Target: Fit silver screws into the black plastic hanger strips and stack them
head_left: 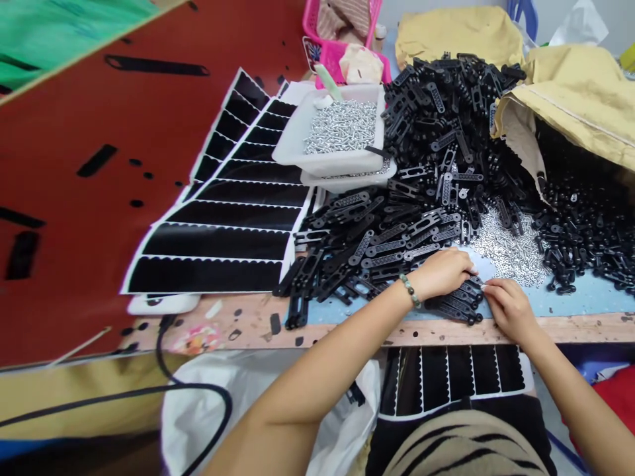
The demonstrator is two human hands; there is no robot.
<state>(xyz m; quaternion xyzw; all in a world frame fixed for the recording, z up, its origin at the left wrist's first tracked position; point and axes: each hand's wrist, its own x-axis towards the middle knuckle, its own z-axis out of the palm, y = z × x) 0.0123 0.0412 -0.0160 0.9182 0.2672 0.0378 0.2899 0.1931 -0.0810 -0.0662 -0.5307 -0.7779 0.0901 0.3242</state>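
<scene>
My left hand [441, 272], with a bead bracelet on the wrist, rests palm-down on a row of black slotted plastic strips [459, 304] near the table's front edge, its fingers curled over them. My right hand [507, 309] sits just to the right, fingers pinched at the end of the same row, near a small silver screw that is too small to make out clearly. Behind both hands lies a patch of loose silver screws [510, 248] on the blue table top.
A big heap of black plastic strips [446, 125] fills the table's middle and right. Two stacked white trays [297, 142] hold screws. Black scalloped sticker sheets [223, 225] lie left, another sheet [456, 377] on my lap. Tan sacks [575, 92] and a pink basket [317, 33] stand behind.
</scene>
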